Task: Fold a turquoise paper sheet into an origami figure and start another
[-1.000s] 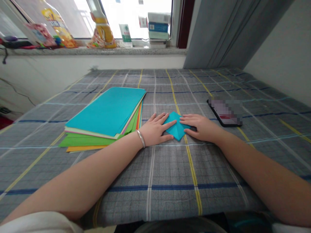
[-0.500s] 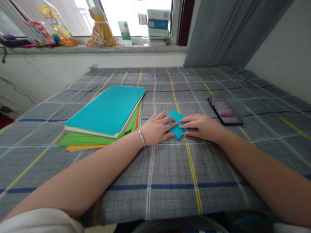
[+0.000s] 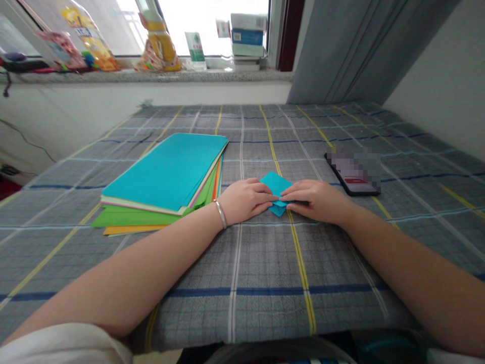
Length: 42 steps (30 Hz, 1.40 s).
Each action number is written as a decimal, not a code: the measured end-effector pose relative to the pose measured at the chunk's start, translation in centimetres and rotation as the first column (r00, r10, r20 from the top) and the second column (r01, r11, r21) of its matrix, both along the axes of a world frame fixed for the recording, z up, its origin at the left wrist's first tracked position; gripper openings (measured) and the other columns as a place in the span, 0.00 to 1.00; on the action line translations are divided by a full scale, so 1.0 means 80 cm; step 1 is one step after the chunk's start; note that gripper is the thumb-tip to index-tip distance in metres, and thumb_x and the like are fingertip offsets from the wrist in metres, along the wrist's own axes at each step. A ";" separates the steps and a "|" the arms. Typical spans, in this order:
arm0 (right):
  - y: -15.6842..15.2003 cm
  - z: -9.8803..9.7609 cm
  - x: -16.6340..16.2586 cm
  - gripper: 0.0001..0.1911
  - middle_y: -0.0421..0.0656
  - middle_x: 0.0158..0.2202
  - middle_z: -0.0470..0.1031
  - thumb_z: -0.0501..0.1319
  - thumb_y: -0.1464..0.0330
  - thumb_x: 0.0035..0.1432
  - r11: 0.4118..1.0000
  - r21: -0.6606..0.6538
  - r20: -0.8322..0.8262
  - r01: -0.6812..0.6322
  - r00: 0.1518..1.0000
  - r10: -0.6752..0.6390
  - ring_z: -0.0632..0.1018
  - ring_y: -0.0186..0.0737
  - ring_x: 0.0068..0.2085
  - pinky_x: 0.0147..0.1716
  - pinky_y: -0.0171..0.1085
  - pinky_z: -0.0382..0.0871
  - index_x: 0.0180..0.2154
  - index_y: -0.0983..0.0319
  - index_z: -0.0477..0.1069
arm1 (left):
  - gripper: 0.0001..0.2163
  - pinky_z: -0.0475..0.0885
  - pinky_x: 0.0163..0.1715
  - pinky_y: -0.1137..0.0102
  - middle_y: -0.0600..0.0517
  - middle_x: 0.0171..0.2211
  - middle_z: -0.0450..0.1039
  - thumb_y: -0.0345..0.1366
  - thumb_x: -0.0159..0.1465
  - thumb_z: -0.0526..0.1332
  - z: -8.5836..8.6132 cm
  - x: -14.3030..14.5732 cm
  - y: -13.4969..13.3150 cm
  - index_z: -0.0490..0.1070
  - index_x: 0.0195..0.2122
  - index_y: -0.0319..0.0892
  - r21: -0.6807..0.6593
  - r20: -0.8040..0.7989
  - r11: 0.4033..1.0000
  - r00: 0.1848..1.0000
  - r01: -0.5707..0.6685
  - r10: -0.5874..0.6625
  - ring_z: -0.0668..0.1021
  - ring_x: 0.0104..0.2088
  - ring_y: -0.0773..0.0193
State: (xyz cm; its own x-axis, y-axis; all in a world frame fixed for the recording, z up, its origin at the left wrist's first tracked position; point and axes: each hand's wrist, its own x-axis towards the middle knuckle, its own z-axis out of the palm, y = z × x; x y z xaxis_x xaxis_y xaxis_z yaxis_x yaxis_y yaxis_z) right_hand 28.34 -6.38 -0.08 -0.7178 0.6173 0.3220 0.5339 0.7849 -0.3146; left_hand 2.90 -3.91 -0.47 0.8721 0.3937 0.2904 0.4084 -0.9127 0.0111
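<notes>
A small folded piece of blue paper (image 3: 276,183) lies on the plaid cloth between my hands, diamond-shaped, with a crease or raised fold across its lower half. My left hand (image 3: 248,200), a silver bangle on its wrist, presses the paper's left side with its fingers drawn together. From the right, my right hand (image 3: 314,199) pinches the opposite edge, fingertips close to those of the left. The fingers cover both side corners of the paper; its top and bottom points show.
Left of my hands lies a stack of coloured paper (image 3: 166,172), blue on top, with green and orange sheets sticking out. A phone (image 3: 352,174) rests at the right. Bottles, boxes and a tube line the windowsill (image 3: 212,76) behind the cloth-covered table (image 3: 265,263).
My fingers have drawn closer in at the paper's sides and uncovered more of its upper half. A fold now shows across the lower part. The stack and phone stay put.
</notes>
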 end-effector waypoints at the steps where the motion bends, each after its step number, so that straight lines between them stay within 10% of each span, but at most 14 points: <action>1: -0.001 0.001 -0.001 0.12 0.44 0.44 0.81 0.59 0.63 0.62 1.000 -0.005 -0.001 0.001 1.000 -0.001 0.79 0.45 0.46 0.49 0.46 0.71 0.44 0.55 0.80 | 0.16 0.72 0.46 0.64 0.47 0.44 0.78 0.41 0.72 0.51 0.000 0.000 -0.001 0.77 0.50 0.44 -0.006 0.008 1.000 1.000 -0.004 0.004 0.77 0.41 0.60; 23: -0.007 0.017 0.016 0.07 0.40 0.33 0.78 0.60 0.66 0.58 0.924 0.120 0.295 0.363 0.876 -0.382 0.76 0.41 0.34 0.30 0.38 0.64 0.30 0.56 0.77 | 0.15 0.72 0.39 0.67 0.48 0.37 0.76 0.39 0.72 0.49 0.000 0.004 -0.005 0.74 0.38 0.40 -0.142 0.138 0.970 0.966 -0.198 0.218 0.78 0.38 0.61; 31: 0.001 0.011 0.009 0.11 0.45 0.43 0.78 0.58 0.72 0.54 0.981 0.007 0.044 0.193 0.980 -0.194 0.75 0.46 0.47 0.49 0.45 0.67 0.40 0.58 0.75 | 0.15 0.72 0.41 0.68 0.49 0.37 0.76 0.39 0.71 0.50 -0.003 0.008 -0.006 0.75 0.39 0.41 -0.157 0.173 0.960 0.951 -0.231 0.257 0.78 0.40 0.61; 42: -0.004 -0.004 -0.027 0.10 0.45 0.38 0.80 0.57 0.64 0.64 0.955 0.114 -0.087 0.275 0.960 -0.266 0.78 0.46 0.43 0.44 0.43 0.69 0.35 0.60 0.76 | 0.13 0.70 0.46 0.62 0.48 0.42 0.77 0.44 0.68 0.58 -0.002 0.018 -0.008 0.75 0.45 0.41 -0.161 0.177 0.946 0.935 -0.282 0.309 0.77 0.44 0.57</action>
State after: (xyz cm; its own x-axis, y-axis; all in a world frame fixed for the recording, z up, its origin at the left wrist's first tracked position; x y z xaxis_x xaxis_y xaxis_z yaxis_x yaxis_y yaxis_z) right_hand 26.19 -6.73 -0.37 -0.5027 0.7370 0.4519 0.7114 0.6496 -0.2682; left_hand 4.36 -4.57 -0.63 0.6409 0.6711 0.3727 0.6367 -0.7359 0.2303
